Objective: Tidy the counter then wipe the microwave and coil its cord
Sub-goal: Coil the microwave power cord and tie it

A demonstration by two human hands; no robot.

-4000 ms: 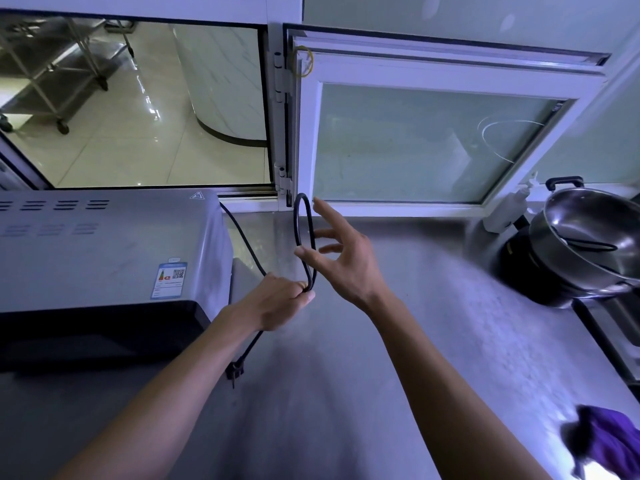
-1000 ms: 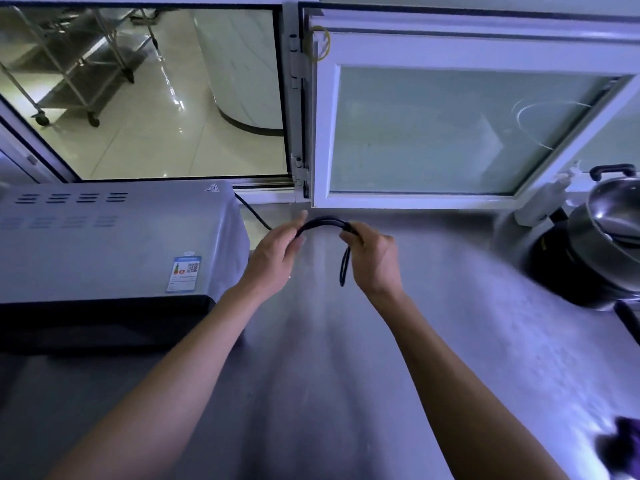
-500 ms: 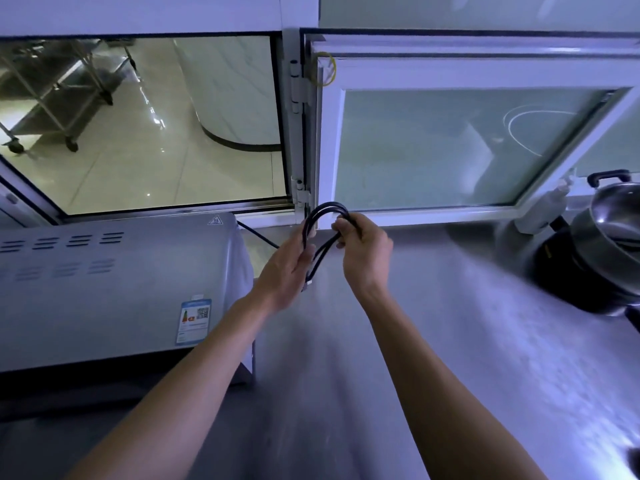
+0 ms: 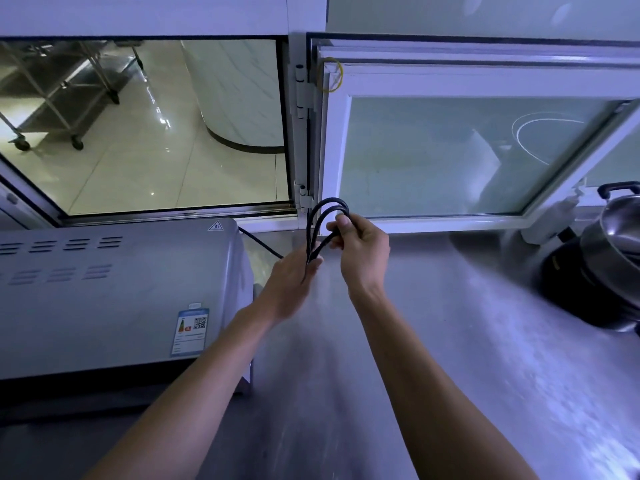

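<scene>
The grey microwave (image 4: 114, 292) stands at the left on the steel counter (image 4: 433, 358). Its black cord (image 4: 320, 216) runs from behind the microwave's right rear corner and is folded into two upright loops above the counter. My left hand (image 4: 291, 289) pinches the bottom of the loops. My right hand (image 4: 360, 251) grips the loops near their top, thumb pressed on the strands. The plug is hidden.
An open white-framed window pane (image 4: 450, 150) juts over the counter just behind my hands. A yellow rubber band (image 4: 332, 76) hangs on its upper corner. Stacked metal pots (image 4: 609, 258) and a white bottle (image 4: 550, 220) stand at the right.
The cord went from one stretched arc between both hands to a tighter double loop held upright. My hands have drawn close together, and the view has tilted up slightly.
</scene>
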